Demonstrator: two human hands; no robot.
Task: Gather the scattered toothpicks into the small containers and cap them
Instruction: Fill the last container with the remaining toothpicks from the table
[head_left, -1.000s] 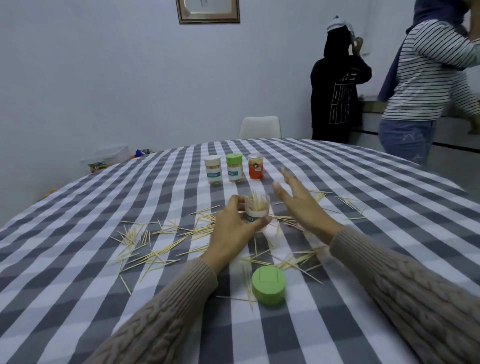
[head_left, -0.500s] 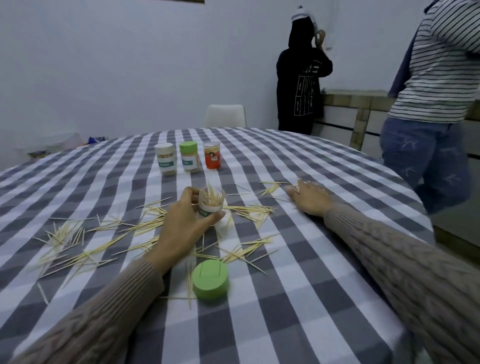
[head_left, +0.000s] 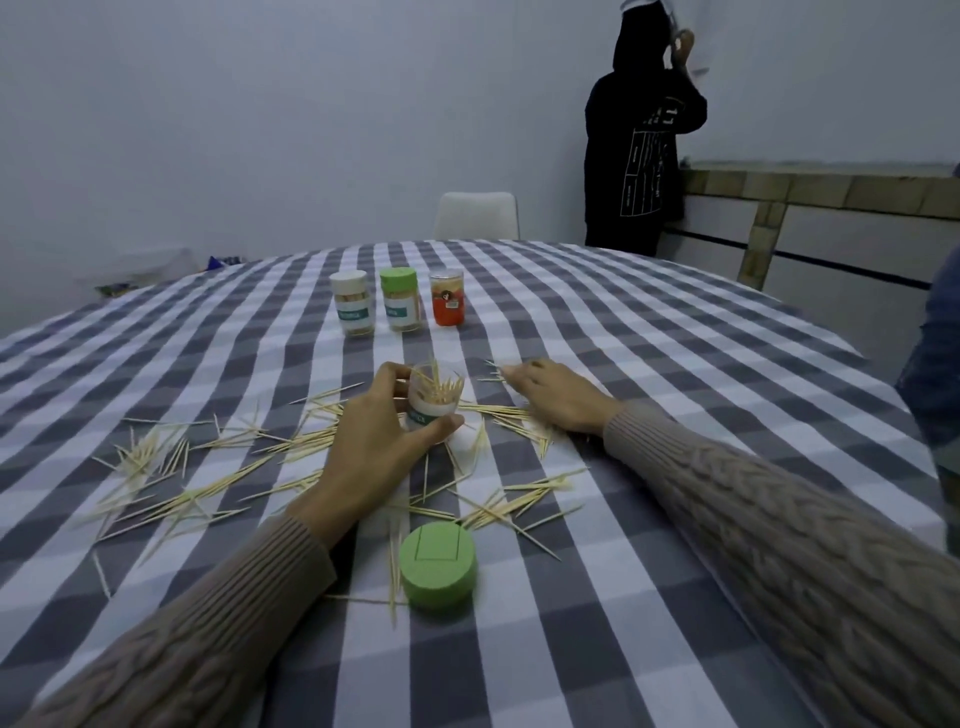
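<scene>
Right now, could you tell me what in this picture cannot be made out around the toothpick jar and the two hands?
- Head view: the open jar is partly covered by the left hand, so its base and label cannot be read in full.
- Head view: whether the right hand pinches any toothpicks is hidden under its fingers.
- Head view: the labels on the three capped jars are too small to read.

Jar labels (head_left: 356, 315) too small; bystander (head_left: 932, 364) cut off right.
</scene>
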